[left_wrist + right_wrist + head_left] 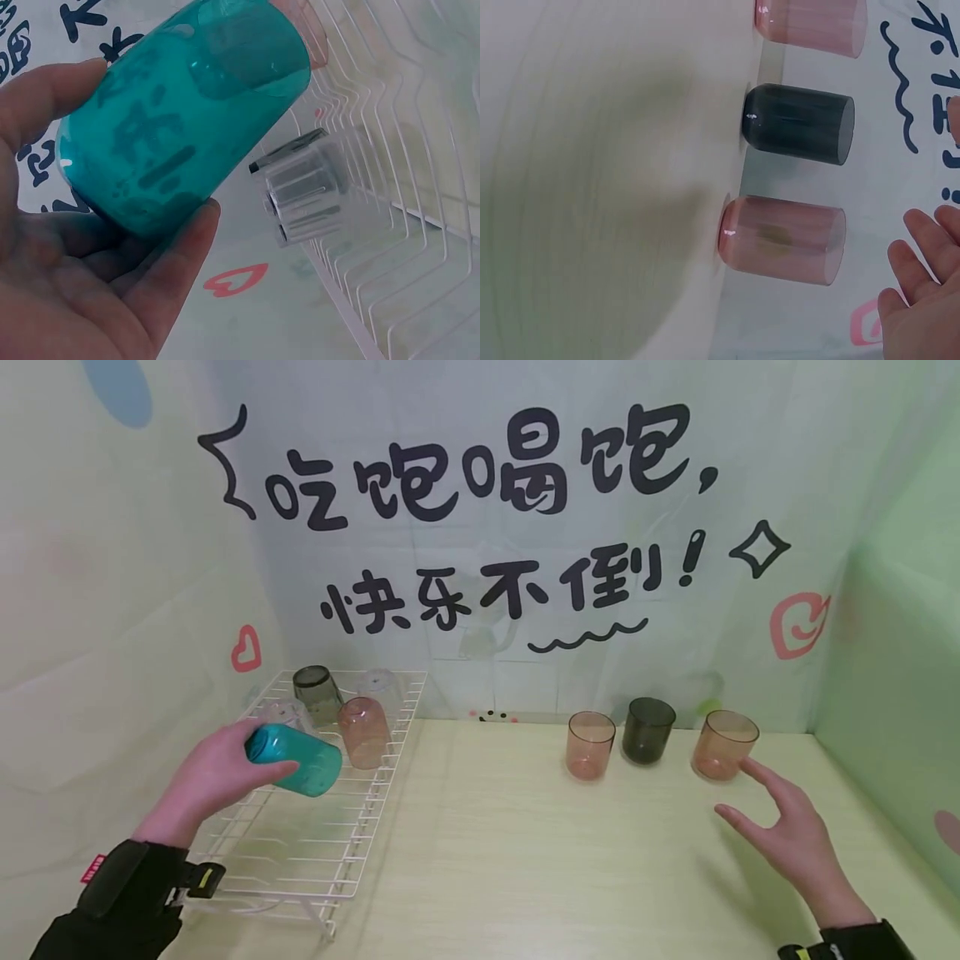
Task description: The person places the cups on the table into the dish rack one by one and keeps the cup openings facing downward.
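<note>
Left hand: the left hand [213, 768] is gripping the teal glass [303, 764], fingers and thumb curling round its sides near one end.
Teal glass: is hanging tilted above the white wire rack [354, 894], slanting down to the right in the head view.
Crowding on the rack: four glasses are occupying the far half. A grey glass [318, 697] is standing at the back, a clear glass [382, 687] is sitting to its right, and a pink glass [365, 732] is standing mouth down in front, close by the teal one's lower end.
Partly hidden: a ribbed clear glass [307, 191] is showing behind the teal glass in the head view.
Right hand: the right hand [798, 831] is holding nothing, thumb and forefinger spreading apart.
Table row: left pink tumbler [589, 747], dark tumbler [648, 732] and right pink tumbler [723, 746] are standing upright on the pale table [510, 843]; the right hand is hovering near the last.
Behind: a sheet with black lettering [487, 543] is closing off the table's back.
</note>
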